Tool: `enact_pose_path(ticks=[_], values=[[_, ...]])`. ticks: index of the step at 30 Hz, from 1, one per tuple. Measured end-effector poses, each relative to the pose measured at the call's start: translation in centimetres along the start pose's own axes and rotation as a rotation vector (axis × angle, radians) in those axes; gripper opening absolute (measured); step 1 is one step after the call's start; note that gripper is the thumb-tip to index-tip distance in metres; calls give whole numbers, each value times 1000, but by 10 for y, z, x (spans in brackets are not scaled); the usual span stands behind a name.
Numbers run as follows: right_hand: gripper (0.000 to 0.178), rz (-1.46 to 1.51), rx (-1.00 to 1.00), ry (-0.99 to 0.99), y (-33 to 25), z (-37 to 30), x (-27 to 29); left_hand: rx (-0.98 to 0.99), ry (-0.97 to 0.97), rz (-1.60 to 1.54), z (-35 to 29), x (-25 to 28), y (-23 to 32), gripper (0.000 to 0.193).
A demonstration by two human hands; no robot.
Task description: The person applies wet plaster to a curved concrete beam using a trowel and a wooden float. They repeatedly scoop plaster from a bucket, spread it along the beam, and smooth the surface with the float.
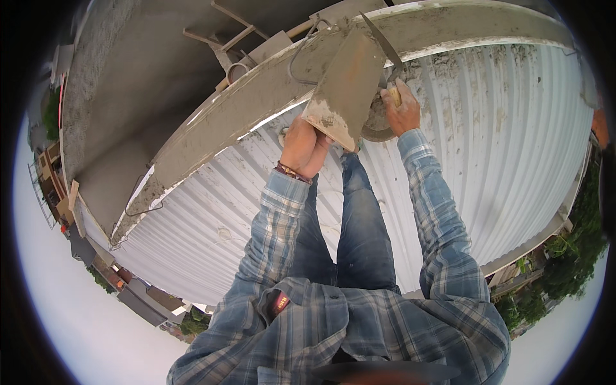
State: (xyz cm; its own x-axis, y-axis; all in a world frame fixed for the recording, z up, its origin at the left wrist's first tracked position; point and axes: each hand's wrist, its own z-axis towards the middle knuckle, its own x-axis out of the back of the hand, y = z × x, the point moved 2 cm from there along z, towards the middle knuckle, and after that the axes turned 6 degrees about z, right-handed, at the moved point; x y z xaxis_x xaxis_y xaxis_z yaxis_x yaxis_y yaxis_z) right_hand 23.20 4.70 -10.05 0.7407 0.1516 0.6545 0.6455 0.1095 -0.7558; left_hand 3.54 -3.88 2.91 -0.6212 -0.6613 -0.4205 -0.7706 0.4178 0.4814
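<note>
My left hand point(304, 147) is closed on the near end of a flat rectangular board point(350, 80) smeared with grey mortar. The board's far end reaches over the top of a plastered ledge point(256, 109); whether it touches cannot be told. In my right hand point(402, 110) is the pale wooden handle of a trowel point(384, 42). Its narrow dark blade points up and away, along the board's right side. Below, partly hidden by the board and my right hand, a round mortar pan point(377, 131) rests near my feet on the ribbed metal roof point(475, 135).
Mortar splatters point(443, 64) dot the roofing beside the ledge. A bent metal rod point(292, 67) lies against the ledge, with another thin wire point(144, 210) at its left end. Beyond the ledge is a lower recess with a wooden frame point(234, 35). The roof edge drops off toward trees point(552, 282).
</note>
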Motion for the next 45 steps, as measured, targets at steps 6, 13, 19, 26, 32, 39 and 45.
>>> enact_pose_path(ticks=[6,13,19,26,32,39,45], values=[[45,146,70,-115,-59,-52,32,-191,-23,-10,39,16,-1,28],[48,68,13,-147,-30,-33,12,-129,-182,-61,26,22,-16,27],[53,268,-194,-44,-12,-18,9,-121,-167,-471,30,32,-26,24],[43,324,5,-110,-93,-88,19,-6,-394,-905,41,20,-38,25],[44,176,-10,16,-49,-54,-31,91,-493,-833,1,25,-48,31],[59,340,-397,-37,11,-68,-2,-52,-353,-531,-68,127,-69,41],[47,266,-1047,-160,94,-156,-6,94,-98,-440,-133,194,-119,42]])
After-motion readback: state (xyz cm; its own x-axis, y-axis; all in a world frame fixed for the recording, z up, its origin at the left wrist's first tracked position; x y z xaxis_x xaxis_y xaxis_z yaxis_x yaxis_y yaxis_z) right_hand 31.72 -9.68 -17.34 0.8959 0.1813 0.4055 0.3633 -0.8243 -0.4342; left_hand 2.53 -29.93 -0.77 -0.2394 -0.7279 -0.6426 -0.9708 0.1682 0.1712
